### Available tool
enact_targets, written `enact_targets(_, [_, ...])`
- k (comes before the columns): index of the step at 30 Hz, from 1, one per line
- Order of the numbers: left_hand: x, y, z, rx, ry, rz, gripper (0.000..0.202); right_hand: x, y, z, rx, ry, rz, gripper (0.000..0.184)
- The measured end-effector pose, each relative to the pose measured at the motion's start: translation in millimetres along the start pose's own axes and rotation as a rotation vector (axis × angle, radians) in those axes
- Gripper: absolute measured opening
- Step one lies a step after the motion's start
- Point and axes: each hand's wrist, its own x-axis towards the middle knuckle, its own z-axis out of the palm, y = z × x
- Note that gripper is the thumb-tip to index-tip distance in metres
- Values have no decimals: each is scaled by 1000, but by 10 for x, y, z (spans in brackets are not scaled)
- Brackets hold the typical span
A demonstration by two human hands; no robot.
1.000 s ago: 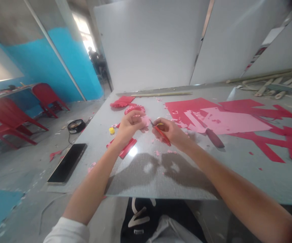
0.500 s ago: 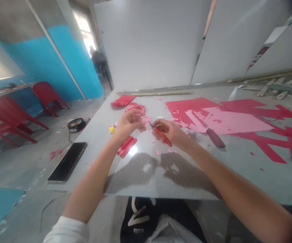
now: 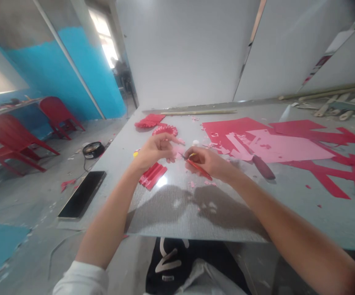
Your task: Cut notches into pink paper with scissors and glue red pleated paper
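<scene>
Nearest to me are a white sleeve (image 3: 82, 280) on my left arm and a black garment with white print (image 3: 171, 262) in my lap, just under the edge of the grey tabletop (image 3: 177, 217). A flat black smartphone (image 3: 82, 194) lies on the left edge of the table, well apart from my hands. Tiny pink paper scraps (image 3: 200, 184) dot the bare surface under my wrists, where both hands cast shadows.

My left hand (image 3: 154, 150) is loosely curled with the forefinger stretched out. As far as the blur lets me judge, its fingertips pinch a small pink paper piece (image 3: 178, 148) held just above the table. My right hand (image 3: 210, 160) is closed pen-fashion around a red-handled craft knife (image 3: 197, 167), whose tip points at that piece. A stack of folded red paper strips (image 3: 152, 175) lies just beside my left wrist, and a small yellow cap (image 3: 135, 154) sits behind it.

To the right, a dark-handled knife (image 3: 262, 166) rests near a pale pink paper sheet (image 3: 283, 147) that overlaps large red paper sheets (image 3: 235, 129). Further back are a red pleated paper rosette (image 3: 165, 130), a red folded paper fan (image 3: 149, 121) and a long wooden stick (image 3: 199, 112). Red plastic chairs (image 3: 11, 139) stand far left.
</scene>
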Motion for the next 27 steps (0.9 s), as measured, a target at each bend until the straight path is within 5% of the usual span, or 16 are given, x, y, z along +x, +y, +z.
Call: enact_targets(27, [-19,11,-60,10,-53,-60,36,11,0,8,0,-31,40,28])
